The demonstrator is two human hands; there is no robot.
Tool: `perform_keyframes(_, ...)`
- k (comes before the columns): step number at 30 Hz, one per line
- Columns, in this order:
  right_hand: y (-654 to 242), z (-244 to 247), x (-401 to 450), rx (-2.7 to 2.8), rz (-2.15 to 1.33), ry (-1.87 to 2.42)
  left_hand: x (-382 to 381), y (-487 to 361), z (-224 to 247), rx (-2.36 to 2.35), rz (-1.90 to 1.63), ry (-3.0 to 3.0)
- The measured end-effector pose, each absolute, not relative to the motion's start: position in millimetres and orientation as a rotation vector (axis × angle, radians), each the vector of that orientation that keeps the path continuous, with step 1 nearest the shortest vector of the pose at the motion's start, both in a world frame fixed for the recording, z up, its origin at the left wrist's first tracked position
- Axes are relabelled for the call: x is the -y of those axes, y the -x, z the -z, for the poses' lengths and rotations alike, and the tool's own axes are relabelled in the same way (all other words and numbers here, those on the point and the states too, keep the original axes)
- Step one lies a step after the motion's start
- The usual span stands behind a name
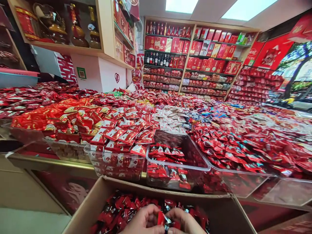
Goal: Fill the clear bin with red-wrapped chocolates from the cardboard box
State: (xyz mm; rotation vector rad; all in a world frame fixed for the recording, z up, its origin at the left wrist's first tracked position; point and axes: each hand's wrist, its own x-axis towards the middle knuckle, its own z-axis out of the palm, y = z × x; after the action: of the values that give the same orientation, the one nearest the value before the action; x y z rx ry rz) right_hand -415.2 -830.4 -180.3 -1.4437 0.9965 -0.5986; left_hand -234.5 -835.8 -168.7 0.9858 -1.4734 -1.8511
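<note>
Both my hands are low in the head view, inside an open cardboard box (209,203) heaped with red-and-black wrapped candies (122,208). My left hand (143,221) is curled, its thumb and fingers closed against a small wrapped candy (167,219). My right hand (186,221) pinches the same candy from the other side. Parts of the fingers are hidden or cut off by the lower edge. Just beyond the box stands a clear plastic bin (207,167), part-filled with similar red-and-black candies (167,150).
More clear bins (91,152) line the counter, piled with red packets (129,130), white packets (170,118) and red candies (226,143). Behind rise shelves (194,35) of bottles and red boxes. A wall cabinet (107,29) overhangs at left.
</note>
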Motion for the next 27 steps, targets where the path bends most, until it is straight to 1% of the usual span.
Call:
perform_keyframes(3,413,166,828,-0.985,0.622,1.388,838,236,169,1.355,1.827,-1.087)
perform_keyframes(8,412,144,824,-1.045,0.724,1.348,839,234,153,1.35,1.728,-1.076)
perform_keyframes(15,409,145,825,-1.032,0.766,1.138,840,232,143,1.371,1.737,-1.056)
perform_keyframes(21,408,148,825,-1.036,0.792,1.194,838,233,153,1.343,1.872,-0.944)
perform_keyframes(27,402,149,818,-1.017,0.747,1.148,837,234,155,1.278,1.875,-0.993)
